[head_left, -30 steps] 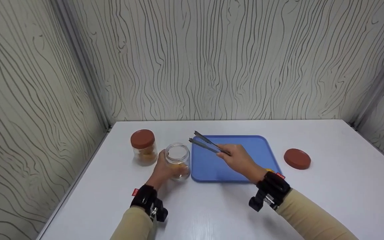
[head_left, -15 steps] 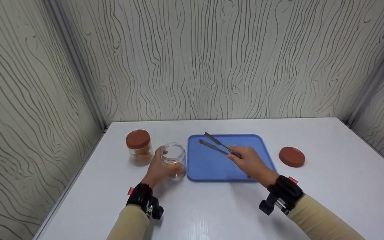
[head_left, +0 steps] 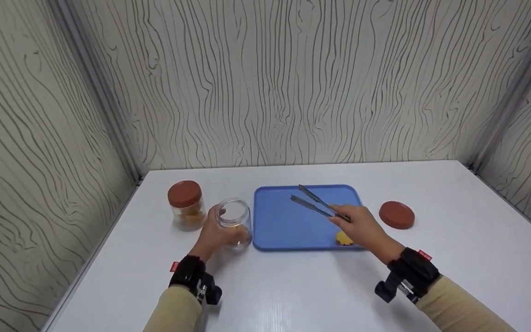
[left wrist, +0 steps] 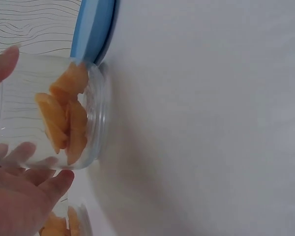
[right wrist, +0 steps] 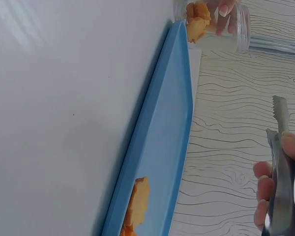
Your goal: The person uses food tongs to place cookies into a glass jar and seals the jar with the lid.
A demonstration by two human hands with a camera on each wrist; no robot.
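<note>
In the head view my left hand [head_left: 216, 234] grips a clear open jar [head_left: 233, 216] standing on the table. Orange-yellow chunks [left wrist: 68, 110] lie at its bottom in the left wrist view, with fingers and thumb around the jar's wall. My right hand [head_left: 356, 226] holds metal tongs [head_left: 319, 203] above a blue tray [head_left: 284, 226]. The tongs' tips are spread, with nothing between them. A yellow piece [head_left: 344, 238] lies at the tray's front right, just below the right hand; in the right wrist view a second orange bit [right wrist: 128, 230] shows beside it.
A second clear jar [head_left: 189, 216] with a red-brown lid [head_left: 185, 193] stands left of the left hand and holds similar chunks. Another red-brown lid [head_left: 397, 215] lies on the white table [head_left: 284, 290] right of the tray. Patterned walls [head_left: 265, 92] enclose the back and sides.
My right hand has carried the tongs rightward, from beside the jar to over the tray. The yellow piece on the tray now shows more. My left hand keeps its hold on the jar.
</note>
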